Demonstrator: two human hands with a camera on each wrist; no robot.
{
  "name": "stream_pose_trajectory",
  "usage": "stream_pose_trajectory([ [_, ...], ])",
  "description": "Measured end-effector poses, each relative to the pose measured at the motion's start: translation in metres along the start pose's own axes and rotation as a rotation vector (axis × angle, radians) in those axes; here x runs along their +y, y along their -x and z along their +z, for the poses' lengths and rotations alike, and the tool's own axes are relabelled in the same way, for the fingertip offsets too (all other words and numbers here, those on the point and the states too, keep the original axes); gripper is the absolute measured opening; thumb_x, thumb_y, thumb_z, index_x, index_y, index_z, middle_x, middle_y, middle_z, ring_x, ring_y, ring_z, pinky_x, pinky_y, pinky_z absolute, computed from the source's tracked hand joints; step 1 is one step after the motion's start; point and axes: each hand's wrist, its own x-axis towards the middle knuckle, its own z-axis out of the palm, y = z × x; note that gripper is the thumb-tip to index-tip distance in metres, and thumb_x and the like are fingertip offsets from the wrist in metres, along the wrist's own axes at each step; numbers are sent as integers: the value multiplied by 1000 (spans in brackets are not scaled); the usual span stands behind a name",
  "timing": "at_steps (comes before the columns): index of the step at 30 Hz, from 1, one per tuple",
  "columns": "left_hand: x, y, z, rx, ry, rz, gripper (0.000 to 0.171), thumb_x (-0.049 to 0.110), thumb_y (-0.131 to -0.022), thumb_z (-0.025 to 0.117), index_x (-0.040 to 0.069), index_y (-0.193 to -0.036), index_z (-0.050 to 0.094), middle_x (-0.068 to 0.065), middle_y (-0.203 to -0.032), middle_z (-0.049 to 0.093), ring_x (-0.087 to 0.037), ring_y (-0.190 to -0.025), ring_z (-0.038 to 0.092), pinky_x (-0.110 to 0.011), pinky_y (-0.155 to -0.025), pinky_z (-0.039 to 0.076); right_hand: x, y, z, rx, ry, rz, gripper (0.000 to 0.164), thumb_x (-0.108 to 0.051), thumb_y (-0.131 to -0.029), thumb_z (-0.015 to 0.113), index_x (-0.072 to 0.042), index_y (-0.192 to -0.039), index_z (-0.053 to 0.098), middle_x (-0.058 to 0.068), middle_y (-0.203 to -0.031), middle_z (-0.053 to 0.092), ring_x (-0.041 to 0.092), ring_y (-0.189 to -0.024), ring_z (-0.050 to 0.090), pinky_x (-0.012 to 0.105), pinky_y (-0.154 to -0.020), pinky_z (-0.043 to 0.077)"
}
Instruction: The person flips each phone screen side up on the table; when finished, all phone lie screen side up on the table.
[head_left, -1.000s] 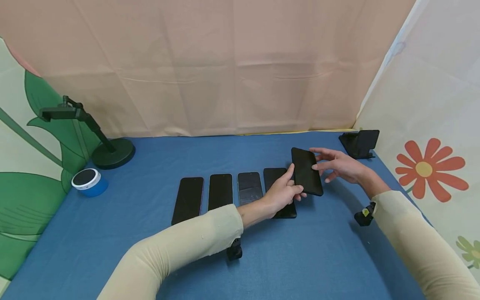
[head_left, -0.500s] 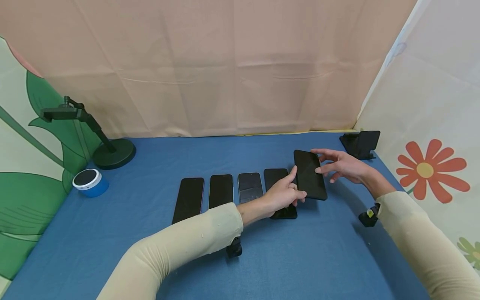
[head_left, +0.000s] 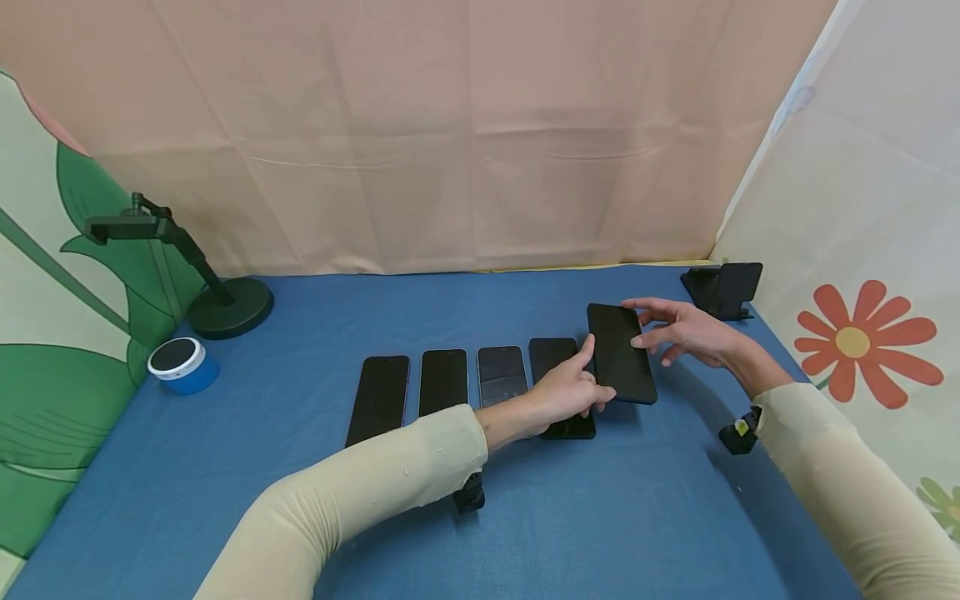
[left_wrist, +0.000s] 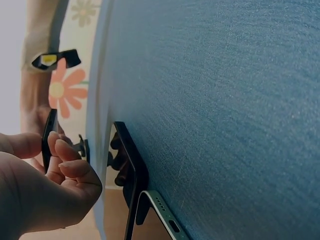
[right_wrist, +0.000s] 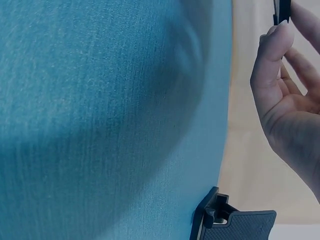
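Note:
A black smartphone (head_left: 622, 354), dark screen up, is held above the blue table between both hands. My left hand (head_left: 558, 393) pinches its lower left edge with thumb and fingers. At its right edge, my right hand (head_left: 688, 335) grips it, thumb over the screen side. Edge-on, the smartphone (left_wrist: 49, 140) shows between the left thumb and fingers in the left wrist view. Only a corner of the smartphone (right_wrist: 284, 11) enters the right wrist view, in the fingertips. Below the left hand lies another black phone (head_left: 551, 357), partly covered by that hand.
Farther left, a row continues with a grey-screened phone (head_left: 501, 373), a black phone (head_left: 442, 382) and another dark phone (head_left: 378, 400). A black folding stand (head_left: 737, 287) is at the back right. A black desk stand (head_left: 228, 307) and a blue-white round container (head_left: 183, 371) stand left.
The held smartphone and the right hand have shifted slightly right and toward the person. The left hand keeps its pinch at nearly the same place.

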Motion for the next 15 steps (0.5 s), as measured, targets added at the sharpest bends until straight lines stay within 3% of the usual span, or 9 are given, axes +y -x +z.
stream_pose_trajectory([
  [6,0,0,-1,-2,-25,-9,88,25,-100,62,30,-162,1,-10,-81,63,-25,-72,53,-38,-81,44,1,-1,-1,5,12,5,74,-23,-93,72,-16,-156,33,16,-128,41,31,-82,58,37,-62,57],
  [15,-1,-1,2,-6,-41,-11,88,28,-100,62,27,-163,0,-9,-75,60,-25,-66,49,-34,-71,40,-1,0,-1,-27,28,31,75,-26,-94,72,-15,-157,33,13,-126,40,27,-79,55,36,-62,56],
])
